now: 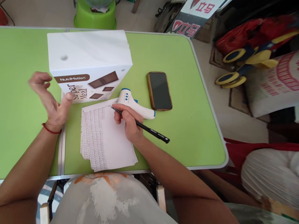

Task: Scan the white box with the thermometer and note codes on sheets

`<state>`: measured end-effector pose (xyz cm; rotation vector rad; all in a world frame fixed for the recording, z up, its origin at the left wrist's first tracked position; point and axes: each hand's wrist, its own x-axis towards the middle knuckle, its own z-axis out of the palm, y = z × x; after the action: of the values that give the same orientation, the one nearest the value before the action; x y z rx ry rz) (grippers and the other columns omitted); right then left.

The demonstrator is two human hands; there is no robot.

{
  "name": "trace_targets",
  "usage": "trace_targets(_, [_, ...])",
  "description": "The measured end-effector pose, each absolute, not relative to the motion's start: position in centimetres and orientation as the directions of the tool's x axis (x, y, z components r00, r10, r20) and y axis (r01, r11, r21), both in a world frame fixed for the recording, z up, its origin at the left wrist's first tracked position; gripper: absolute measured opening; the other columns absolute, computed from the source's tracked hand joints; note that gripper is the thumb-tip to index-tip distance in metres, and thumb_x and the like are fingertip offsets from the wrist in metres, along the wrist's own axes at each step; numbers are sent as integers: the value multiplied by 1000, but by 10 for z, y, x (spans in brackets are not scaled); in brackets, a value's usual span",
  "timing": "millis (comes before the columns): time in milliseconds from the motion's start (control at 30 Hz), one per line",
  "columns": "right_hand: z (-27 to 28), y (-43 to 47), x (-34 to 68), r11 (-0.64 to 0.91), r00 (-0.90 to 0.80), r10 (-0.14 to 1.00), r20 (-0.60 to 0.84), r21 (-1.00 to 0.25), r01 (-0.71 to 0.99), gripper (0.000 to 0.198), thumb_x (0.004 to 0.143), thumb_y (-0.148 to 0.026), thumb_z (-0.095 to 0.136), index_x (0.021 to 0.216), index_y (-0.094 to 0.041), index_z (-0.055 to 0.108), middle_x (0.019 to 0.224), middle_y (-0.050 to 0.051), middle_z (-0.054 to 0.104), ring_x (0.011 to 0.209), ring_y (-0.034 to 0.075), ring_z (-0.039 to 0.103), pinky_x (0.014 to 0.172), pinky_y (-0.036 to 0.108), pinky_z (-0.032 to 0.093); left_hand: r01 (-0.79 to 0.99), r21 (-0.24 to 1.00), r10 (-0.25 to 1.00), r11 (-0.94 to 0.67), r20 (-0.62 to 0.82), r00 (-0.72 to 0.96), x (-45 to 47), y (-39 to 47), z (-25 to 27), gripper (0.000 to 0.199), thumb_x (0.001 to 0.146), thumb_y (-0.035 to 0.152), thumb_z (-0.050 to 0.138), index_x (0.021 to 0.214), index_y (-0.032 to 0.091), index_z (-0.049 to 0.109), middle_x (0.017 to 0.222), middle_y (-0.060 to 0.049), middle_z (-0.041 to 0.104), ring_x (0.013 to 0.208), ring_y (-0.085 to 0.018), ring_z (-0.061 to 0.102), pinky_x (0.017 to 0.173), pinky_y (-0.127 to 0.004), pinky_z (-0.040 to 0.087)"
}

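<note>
A black pen [153, 132] is gripped in my right hand [130, 123], its tip touching the upper part of a stack of white paper [119, 146]. Columns of small handwriting fill the left part of the top sheet. My left hand [51, 99] is raised beside the box, thumb spread from the bent fingers, holding nothing. The thumb overlaps the front of a white NutriMotion box [91, 51] in view; whether it touches is unclear. Just beyond my right hand lies a white and blue infrared thermometer [137, 107], partly hidden by my fingers.
A phone [160, 91] in a brown case lies right of the thermometer on the green folding table [187, 133]. Behind the table stands a green stool [94, 17]. Yellow and blue scissor-like handles [234, 56] and a printed sack [275, 84] are at the right.
</note>
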<state>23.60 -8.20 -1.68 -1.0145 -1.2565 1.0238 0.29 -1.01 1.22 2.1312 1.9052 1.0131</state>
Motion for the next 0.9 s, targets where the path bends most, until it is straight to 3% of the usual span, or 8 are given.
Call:
trace_targets(33, [-17,-80,235,206,56,977,204,-978,-34,19,90,-30,46,97,-22,62,59,-5,49,54,12,47,52,28,39,822,486,757,-296,644,-109,5,-14,15,72,83,81,19,122,21,31,125,-13,45,120,-30,49,95,-51,42])
trace_targets(100, [-18,-77,234,126,96,987,126,-992,9,10,79,-25,51,87,-23,58,57,-6,51,51,11,46,49,26,38,808,362,513,-465,854,-87,9,-23,21,42,88,68,37,98,27,41,84,-5,53,87,-26,57,79,-48,48])
trace_targets(133, [-18,-76,233,85,116,989,90,-995,45,8,74,-23,53,82,-23,55,57,-6,51,49,10,45,48,25,37,766,297,524,-569,849,60,11,-27,24,28,91,57,44,92,29,43,64,0,46,63,-22,53,66,-42,48])
trace_targets(200, [-19,-74,231,21,140,989,39,-991,130,9,68,-23,55,76,-23,51,57,-6,52,48,9,45,46,24,37,672,231,627,-704,645,436,16,-35,27,22,96,42,44,83,26,51,53,2,49,48,-16,49,50,-34,42])
trace_targets(300, [-17,-77,228,0,130,991,34,-968,250,9,65,-25,56,72,-23,50,55,-6,52,47,9,44,46,25,38,580,170,584,-797,465,666,22,-38,26,28,98,38,49,82,22,64,59,1,63,47,-13,53,45,-29,36])
trace_targets(433, [-13,-83,228,49,74,994,82,-927,371,9,68,-27,56,66,-24,47,52,-6,50,46,10,44,46,25,39,530,259,589,-807,310,746,24,-33,19,30,101,37,48,97,20,72,73,-1,72,57,-13,62,50,-27,39])
trace_targets(600, [-13,-88,225,95,12,994,112,-886,455,13,70,-21,55,64,-25,45,53,-5,51,47,11,46,47,26,39,563,364,643,-742,151,751,21,-29,12,28,95,41,58,102,19,74,82,-3,74,68,-17,66,59,-28,44])
trace_targets(900, [-17,-86,223,141,-3,988,153,-898,417,8,68,-23,52,61,-23,47,49,-8,49,44,8,42,46,22,36,603,480,709,-636,57,703,21,-27,12,29,87,38,68,107,17,74,80,-2,74,66,-17,66,55,-27,41])
